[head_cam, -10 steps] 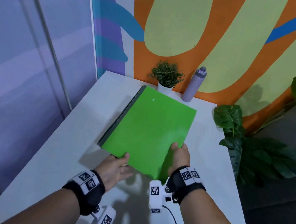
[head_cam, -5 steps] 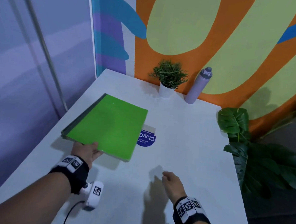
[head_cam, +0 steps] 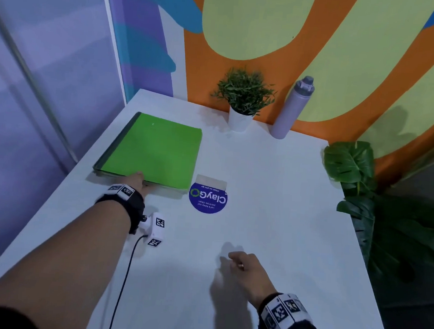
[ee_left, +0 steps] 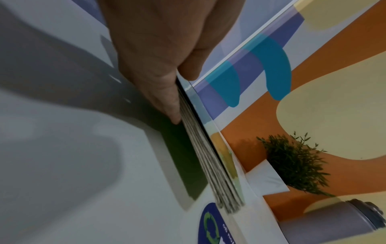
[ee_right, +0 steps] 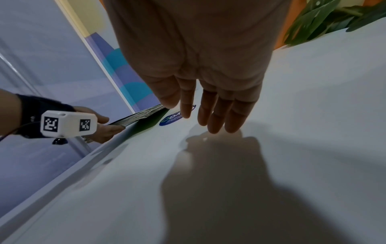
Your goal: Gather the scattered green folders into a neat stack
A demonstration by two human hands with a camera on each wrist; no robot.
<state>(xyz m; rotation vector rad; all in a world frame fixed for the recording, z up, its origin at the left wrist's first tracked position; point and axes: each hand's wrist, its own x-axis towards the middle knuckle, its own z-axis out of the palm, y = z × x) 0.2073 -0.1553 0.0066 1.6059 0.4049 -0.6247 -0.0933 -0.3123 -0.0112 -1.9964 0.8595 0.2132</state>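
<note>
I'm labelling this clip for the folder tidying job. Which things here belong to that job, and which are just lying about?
Part of the job:
- stack of green folders, near the table's left edge
- left hand, pinching the stack's near edge
- right hand, open, holding nothing

Just lying about:
- blue round sticker
- small potted plant
- lilac bottle
- leafy plant beside the white table

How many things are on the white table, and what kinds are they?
Stacks of green folders: 1 (the single folders in it are too many and too thin to count)
Small potted plants: 1
Purple water bottles: 1
Round blue stickers: 1
Total: 4 things on the table
</note>
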